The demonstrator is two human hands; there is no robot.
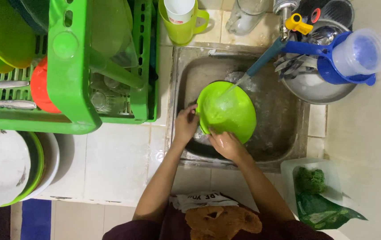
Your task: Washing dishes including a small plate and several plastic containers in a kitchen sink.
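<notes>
Two hands of mine meet on one green bowl (pixel 227 111), which I hold tilted over the steel sink (pixel 288 133), inside its basin. My left hand (pixel 185 124) curls its fingers over the bowl's left rim, gripping it. My right hand (pixel 226 144) is closed on the bowl's near rim, thumb side pressed against the wet plastic. A thin stream of water from the blue tap spout (pixel 264 58), above and to the right of the bowl, lands inside it. Left of the sink stands a green dish rack (pixel 72 89) holding glasses, spoons and an orange lid. Behind the sink sits a green mug (pixel 186 24). Right of the sink rests a metal basin (pixel 317 89) with a blue jug (pixel 355 55) on it. Near the sink's front right corner lies a clear tub (pixel 310 171) with a green scouring pad.
</notes>
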